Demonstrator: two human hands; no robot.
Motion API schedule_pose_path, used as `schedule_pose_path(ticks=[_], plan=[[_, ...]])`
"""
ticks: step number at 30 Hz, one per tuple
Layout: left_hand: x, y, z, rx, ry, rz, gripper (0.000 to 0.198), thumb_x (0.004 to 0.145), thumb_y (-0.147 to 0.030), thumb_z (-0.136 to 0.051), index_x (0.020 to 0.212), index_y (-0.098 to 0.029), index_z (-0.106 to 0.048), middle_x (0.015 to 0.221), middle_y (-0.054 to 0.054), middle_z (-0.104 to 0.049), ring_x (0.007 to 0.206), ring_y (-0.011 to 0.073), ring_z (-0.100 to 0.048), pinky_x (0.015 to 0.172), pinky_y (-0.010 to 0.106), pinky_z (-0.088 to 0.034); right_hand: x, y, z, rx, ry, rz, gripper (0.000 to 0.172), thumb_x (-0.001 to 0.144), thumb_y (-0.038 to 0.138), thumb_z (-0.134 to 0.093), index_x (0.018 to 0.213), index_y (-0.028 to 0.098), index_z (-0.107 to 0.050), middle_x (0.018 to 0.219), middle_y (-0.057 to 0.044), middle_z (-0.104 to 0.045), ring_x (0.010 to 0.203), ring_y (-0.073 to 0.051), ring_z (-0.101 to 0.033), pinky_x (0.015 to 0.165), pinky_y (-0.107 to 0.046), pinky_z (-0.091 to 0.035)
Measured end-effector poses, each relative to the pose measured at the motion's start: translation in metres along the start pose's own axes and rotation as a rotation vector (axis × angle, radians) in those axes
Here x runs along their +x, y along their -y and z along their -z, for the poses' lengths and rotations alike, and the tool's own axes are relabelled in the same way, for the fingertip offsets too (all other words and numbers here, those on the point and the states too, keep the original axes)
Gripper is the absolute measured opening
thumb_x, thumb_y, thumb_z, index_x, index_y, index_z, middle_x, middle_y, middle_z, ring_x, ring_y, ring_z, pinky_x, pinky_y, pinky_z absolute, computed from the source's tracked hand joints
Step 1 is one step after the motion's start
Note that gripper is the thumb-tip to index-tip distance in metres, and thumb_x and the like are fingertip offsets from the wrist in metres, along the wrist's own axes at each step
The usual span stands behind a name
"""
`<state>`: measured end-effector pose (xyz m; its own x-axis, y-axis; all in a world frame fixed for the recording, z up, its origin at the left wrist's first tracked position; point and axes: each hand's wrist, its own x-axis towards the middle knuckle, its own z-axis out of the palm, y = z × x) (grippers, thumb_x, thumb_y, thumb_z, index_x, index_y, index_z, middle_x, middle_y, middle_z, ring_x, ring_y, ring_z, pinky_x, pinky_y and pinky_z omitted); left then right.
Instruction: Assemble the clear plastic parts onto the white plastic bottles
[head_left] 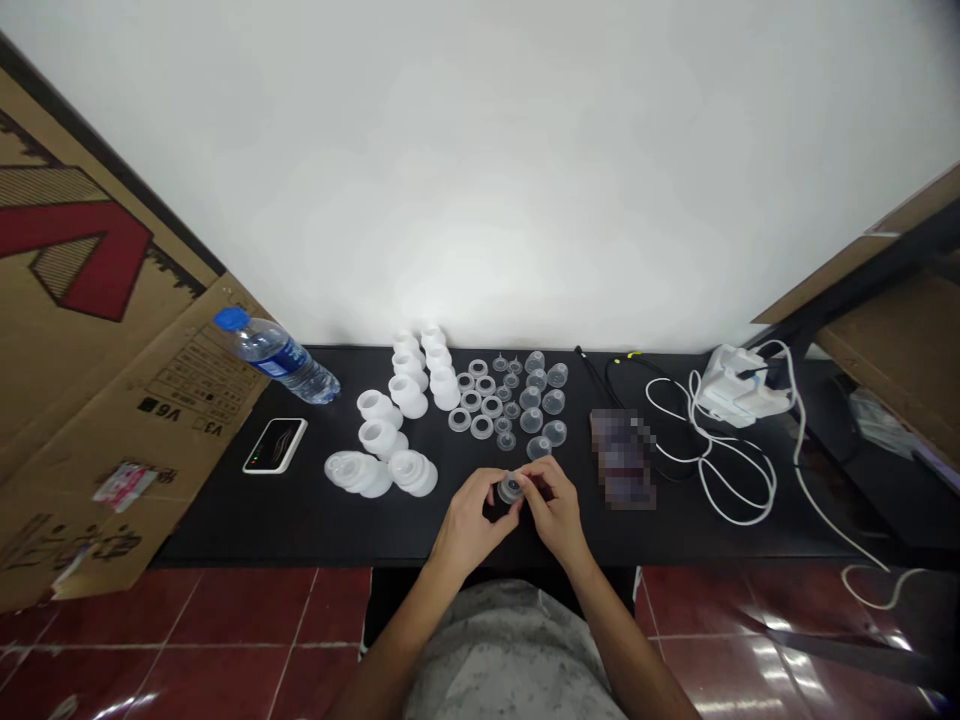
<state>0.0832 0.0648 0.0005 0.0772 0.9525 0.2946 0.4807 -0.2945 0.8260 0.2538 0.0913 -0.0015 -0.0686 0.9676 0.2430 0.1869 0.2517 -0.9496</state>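
Observation:
Close to the table's front edge, my left hand [471, 515] and my right hand [553, 508] pinch a small translucent bottle collar [510, 488] between them. Something fills its middle, perhaps a nipple, too small to make out. Just beyond my fingers lie several screw rings [481, 427], several small clear nipples [506, 440] and several clear domed caps [539, 447]. To the left stand open white bottles [382, 437] in two rows. Nearest me on that side are two bottles with clear tops, one of them a capped bottle [412, 472].
A water bottle [281, 358] leans by a cardboard box [97, 400] at left, near a white device [275, 446]. On the right are a blurred-out object [622, 458], looped white cable [739, 520] and a white power adapter [742, 385]. A white wall [487, 180] backs the black table [300, 525].

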Motion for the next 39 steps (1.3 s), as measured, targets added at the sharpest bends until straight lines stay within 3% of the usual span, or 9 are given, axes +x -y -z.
schedule_pose_path(ticks=[6,10,14,18,23,27,31,35,39], plan=[[-0.001,0.002,-0.001,0.027,-0.007,0.024,0.028,0.091,-0.020,-0.073,0.118,-0.024,-0.070,0.096,0.002,-0.071,0.074,0.0151,-0.061,0.072,0.028,-0.056,0.001,0.001,0.000,0.020,0.021,0.006,0.017,0.107,0.037,-0.068,0.098,0.024,-0.076,0.093,-0.004,-0.067,0.078,-0.020,-0.066,0.067,-0.030,-0.054],[0.000,0.002,-0.001,0.024,-0.039,-0.013,0.030,0.092,-0.018,-0.072,0.121,-0.025,-0.070,0.105,0.004,-0.074,0.078,0.0167,-0.066,0.075,0.030,-0.059,0.001,0.000,0.000,0.014,0.006,0.002,0.018,0.106,0.037,-0.068,0.096,0.024,-0.075,0.092,-0.004,-0.067,0.079,-0.020,-0.065,0.068,-0.031,-0.053],[0.000,0.004,0.001,0.006,0.003,-0.058,0.035,0.093,-0.015,-0.070,0.126,-0.025,-0.070,0.115,0.007,-0.075,0.088,0.0190,-0.071,0.078,0.031,-0.061,0.000,-0.001,0.000,0.024,-0.041,-0.022,0.018,0.106,0.037,-0.067,0.096,0.024,-0.075,0.091,-0.004,-0.067,0.080,-0.021,-0.066,0.069,-0.031,-0.052],[0.001,0.001,0.003,-0.006,0.019,-0.068,0.033,0.092,-0.017,-0.072,0.123,-0.024,-0.071,0.110,0.006,-0.076,0.082,0.0168,-0.068,0.072,0.028,-0.058,0.002,0.002,0.000,0.020,-0.062,-0.032,0.022,0.105,0.040,-0.070,0.093,0.023,-0.076,0.089,-0.004,-0.067,0.078,-0.020,-0.066,0.068,-0.030,-0.052],[0.000,0.001,0.006,-0.059,0.024,0.059,0.022,0.094,-0.033,-0.077,0.114,-0.022,-0.077,0.076,-0.001,-0.067,0.064,0.0129,-0.057,0.064,0.024,-0.052,0.005,0.004,0.001,0.044,-0.141,-0.075,0.033,0.109,0.046,-0.061,0.093,0.022,-0.076,0.078,-0.002,-0.063,0.067,-0.018,-0.059,0.061,-0.029,-0.048],[-0.001,0.006,0.007,-0.280,-0.047,0.209,0.037,0.102,-0.042,-0.070,0.132,-0.021,-0.072,0.079,0.001,-0.073,0.060,0.0110,-0.057,0.060,0.021,-0.053,0.003,0.000,0.001,0.142,-0.162,-0.127,0.031,0.110,0.047,-0.058,0.103,0.021,-0.073,0.075,0.001,-0.061,0.051,-0.012,-0.045,0.047,-0.025,-0.036],[-0.002,0.008,0.009,-0.405,-0.100,0.262,0.046,0.104,-0.048,-0.069,0.140,-0.020,-0.067,0.103,0.009,-0.081,0.070,0.0138,-0.068,0.062,0.023,-0.055,-0.001,0.002,-0.002,0.141,-0.026,-0.030,0.017,0.104,0.035,-0.064,0.116,0.024,-0.069,0.088,-0.001,-0.068,0.056,-0.012,-0.050,0.050,-0.024,-0.041],[-0.002,0.007,0.010,-0.400,-0.030,0.248,0.042,0.105,-0.049,-0.067,0.135,-0.020,-0.069,0.091,0.006,-0.080,0.066,0.0148,-0.066,0.060,0.024,-0.054,-0.002,0.003,-0.005,0.025,0.052,0.096,0.028,0.096,0.020,-0.069,0.124,0.026,-0.065,0.091,0.001,-0.062,0.058,-0.012,-0.052,0.052,-0.024,-0.043],[-0.003,0.009,0.009,-0.332,0.069,0.204,0.037,0.106,-0.045,-0.067,0.135,-0.022,-0.067,0.087,0.003,-0.078,0.059,0.0118,-0.058,0.056,0.022,-0.048,-0.004,-0.003,-0.007,-0.109,-0.005,0.212,0.033,0.092,0.009,-0.062,0.120,0.026,-0.066,0.105,-0.003,-0.066,0.068,-0.015,-0.059,0.064,-0.028,-0.052]])
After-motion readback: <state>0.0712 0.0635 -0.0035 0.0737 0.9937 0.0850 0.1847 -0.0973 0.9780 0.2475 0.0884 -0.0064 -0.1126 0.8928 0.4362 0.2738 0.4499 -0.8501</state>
